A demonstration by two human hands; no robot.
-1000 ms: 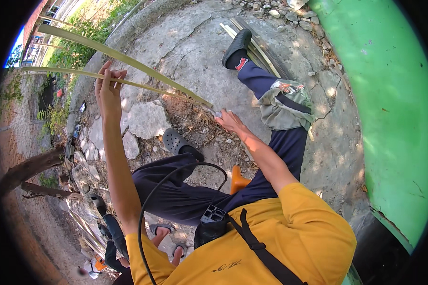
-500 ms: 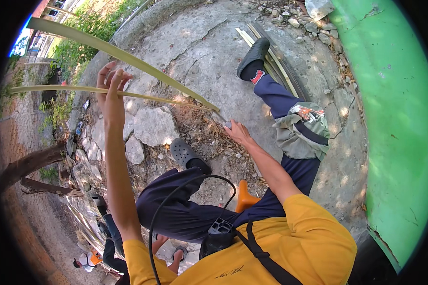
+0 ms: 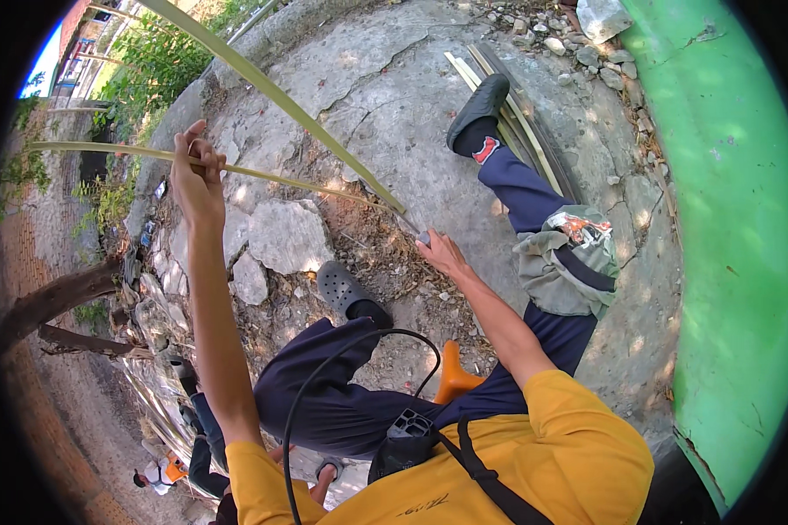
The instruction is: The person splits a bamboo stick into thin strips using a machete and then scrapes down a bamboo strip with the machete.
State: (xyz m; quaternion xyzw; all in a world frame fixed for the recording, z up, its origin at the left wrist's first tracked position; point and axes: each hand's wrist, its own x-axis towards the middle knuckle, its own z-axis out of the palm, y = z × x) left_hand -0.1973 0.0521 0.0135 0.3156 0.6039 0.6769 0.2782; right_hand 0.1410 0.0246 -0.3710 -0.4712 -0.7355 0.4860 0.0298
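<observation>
My left hand (image 3: 198, 179), raised at the upper left, has its fingers curled round a thin, pale bamboo-like strip (image 3: 302, 184). A wider yellow-green strip (image 3: 298, 114) slants from the top edge down to nearly the same spot, and the two spread apart like a V. In front of me my right hand (image 3: 444, 254) is closed on the grey handle of a knife (image 3: 424, 237). Its narrow blade reaches the point where both strips meet. Exactly how the blade sits between them is too small to make out.
More long strips (image 3: 534, 144) lie on the concrete beside my outstretched right leg. A grey cloth (image 3: 569, 262) wraps that knee. Broken slabs (image 3: 287, 236) and rubble lie ahead, a green panel (image 3: 735, 245) stands at right. Other people (image 3: 162, 472) are at the lower left.
The wider strip has swung upward and right, its far end now out of view. My left fingers have curled more around the thin strip. My right hand stays at the meeting point.
</observation>
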